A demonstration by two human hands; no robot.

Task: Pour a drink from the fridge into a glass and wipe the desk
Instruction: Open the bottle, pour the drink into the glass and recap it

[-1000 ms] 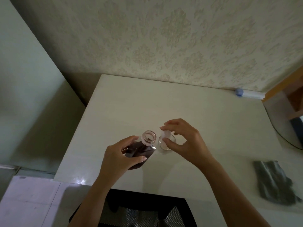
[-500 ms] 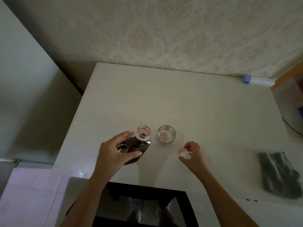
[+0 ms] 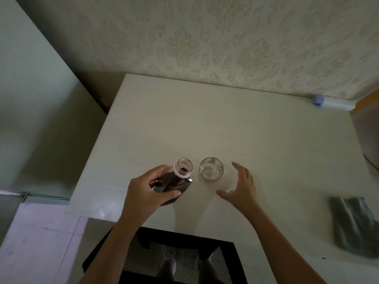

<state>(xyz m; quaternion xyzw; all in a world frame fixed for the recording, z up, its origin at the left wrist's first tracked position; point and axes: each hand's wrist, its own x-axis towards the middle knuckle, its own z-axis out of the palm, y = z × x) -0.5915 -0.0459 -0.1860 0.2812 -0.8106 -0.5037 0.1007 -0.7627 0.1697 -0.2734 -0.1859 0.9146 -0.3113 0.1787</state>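
At the left of the table (image 3: pixel 266 140), your left hand (image 3: pixel 143 196) is gripping the bottle (image 3: pixel 174 180), fingers (image 3: pixel 162 171) and thumb wrapping its dark, liquid-filled body. The bottle is standing with its open neck up, just left of the glass (image 3: pixel 211 168), the two near each other but not touching. The glass is sitting upright on the table, looking close to empty. Just right of it, your right hand (image 3: pixel 243 189) is hovering with its fingers (image 3: pixel 239 169) spread open, holding nothing; a small clear object is lying beneath it, too hidden to identify. Well off to the right, a grey cloth (image 3: pixel 354 224) is lying crumpled near the table's edge. Below, a black mesh chair (image 3: pixel 176 261) is sitting between your arms.
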